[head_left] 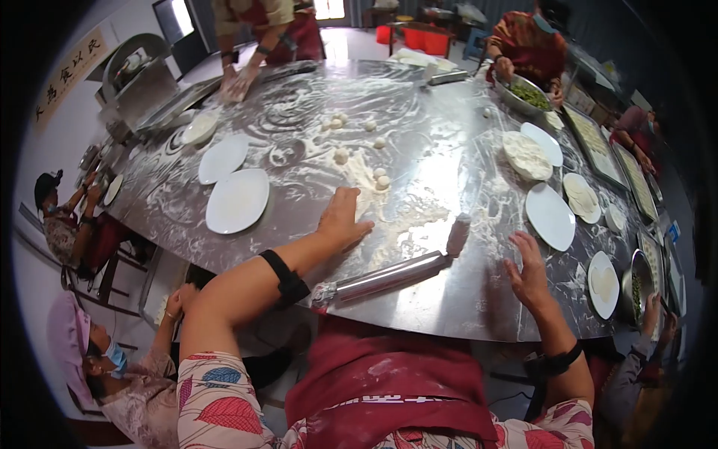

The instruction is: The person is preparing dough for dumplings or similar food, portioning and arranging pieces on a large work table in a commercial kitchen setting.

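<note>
My left hand [344,219] reaches over the steel table beside a patch of scattered flour [404,219], its thumb apart from the fingers and nothing seen in it. Two small dough balls [381,179] lie just beyond its fingertips. Close to the table's front edge, between my hands, rests a metal rolling pin [390,277], touched by neither. My right hand [529,271] hovers at the right with fingers spread, holding nothing. A white plate [550,217] sits just past its fingertips. Farther back are several more dough balls [339,122].
Two white plates [238,200] stand at the left. A flour-filled plate [528,156], a plate with wrappers [581,196] and trays [596,146] line the right side. One co-worker holds a bowl of greens [523,96]; another person's hands [238,84] press the far table. Co-workers sit at both sides.
</note>
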Demonstrator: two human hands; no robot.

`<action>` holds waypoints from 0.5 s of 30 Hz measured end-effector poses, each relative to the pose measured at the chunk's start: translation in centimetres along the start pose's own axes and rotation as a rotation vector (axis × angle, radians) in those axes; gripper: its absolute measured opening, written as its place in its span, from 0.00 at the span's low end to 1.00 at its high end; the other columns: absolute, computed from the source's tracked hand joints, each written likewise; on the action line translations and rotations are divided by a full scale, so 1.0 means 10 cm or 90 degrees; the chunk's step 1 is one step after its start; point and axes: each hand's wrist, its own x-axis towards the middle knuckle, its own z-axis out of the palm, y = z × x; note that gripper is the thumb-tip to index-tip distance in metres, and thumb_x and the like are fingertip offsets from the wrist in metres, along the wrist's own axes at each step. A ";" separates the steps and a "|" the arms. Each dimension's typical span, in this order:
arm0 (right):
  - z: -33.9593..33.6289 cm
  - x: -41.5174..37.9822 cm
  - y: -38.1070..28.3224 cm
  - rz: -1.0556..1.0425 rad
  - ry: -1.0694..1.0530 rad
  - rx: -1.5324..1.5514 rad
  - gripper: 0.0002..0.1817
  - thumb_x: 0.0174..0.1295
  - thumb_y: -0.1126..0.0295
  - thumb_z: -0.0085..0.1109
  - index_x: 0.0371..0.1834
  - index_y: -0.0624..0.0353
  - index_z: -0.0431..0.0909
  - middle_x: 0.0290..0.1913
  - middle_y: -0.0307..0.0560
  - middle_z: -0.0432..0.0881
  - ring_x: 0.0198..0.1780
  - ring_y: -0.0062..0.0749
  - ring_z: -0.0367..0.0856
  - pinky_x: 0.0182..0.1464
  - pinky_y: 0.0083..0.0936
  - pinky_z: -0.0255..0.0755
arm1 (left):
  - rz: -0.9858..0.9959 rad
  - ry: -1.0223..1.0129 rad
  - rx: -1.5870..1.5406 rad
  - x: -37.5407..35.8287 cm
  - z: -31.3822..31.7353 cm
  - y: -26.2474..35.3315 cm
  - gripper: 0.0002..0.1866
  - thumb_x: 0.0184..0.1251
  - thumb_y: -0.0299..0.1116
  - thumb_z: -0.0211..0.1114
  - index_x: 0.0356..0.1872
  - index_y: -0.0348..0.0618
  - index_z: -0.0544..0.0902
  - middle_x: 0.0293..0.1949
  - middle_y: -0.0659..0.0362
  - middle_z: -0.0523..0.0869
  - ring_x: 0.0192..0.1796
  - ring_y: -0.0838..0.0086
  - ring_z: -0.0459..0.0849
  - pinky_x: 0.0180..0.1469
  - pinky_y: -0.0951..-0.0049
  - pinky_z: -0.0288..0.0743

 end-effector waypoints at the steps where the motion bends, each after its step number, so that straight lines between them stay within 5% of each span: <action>1: -0.09 0.04 -0.01 -0.004 0.010 -0.007 0.25 0.57 0.78 0.60 0.60 0.62 0.71 0.62 0.61 0.71 0.64 0.58 0.70 0.66 0.41 0.65 | 0.010 0.004 -0.007 0.03 0.02 0.02 0.36 0.52 0.40 0.74 0.61 0.36 0.68 0.58 0.44 0.70 0.61 0.49 0.70 0.63 0.58 0.68; 9: -0.22 0.71 -0.22 0.014 0.002 0.116 0.23 0.57 0.80 0.59 0.59 0.64 0.72 0.59 0.59 0.73 0.60 0.52 0.75 0.62 0.37 0.69 | 0.129 0.065 0.009 0.00 0.07 -0.07 0.30 0.54 0.38 0.72 0.56 0.35 0.71 0.54 0.44 0.72 0.60 0.48 0.71 0.61 0.57 0.68; 15: 0.00 0.13 -0.18 -0.008 0.016 0.042 0.24 0.56 0.83 0.59 0.59 0.64 0.72 0.59 0.59 0.74 0.60 0.53 0.75 0.62 0.39 0.70 | 0.116 0.116 -0.070 -0.10 -0.03 -0.09 0.19 0.55 0.34 0.70 0.45 0.38 0.77 0.46 0.50 0.76 0.51 0.52 0.76 0.54 0.58 0.72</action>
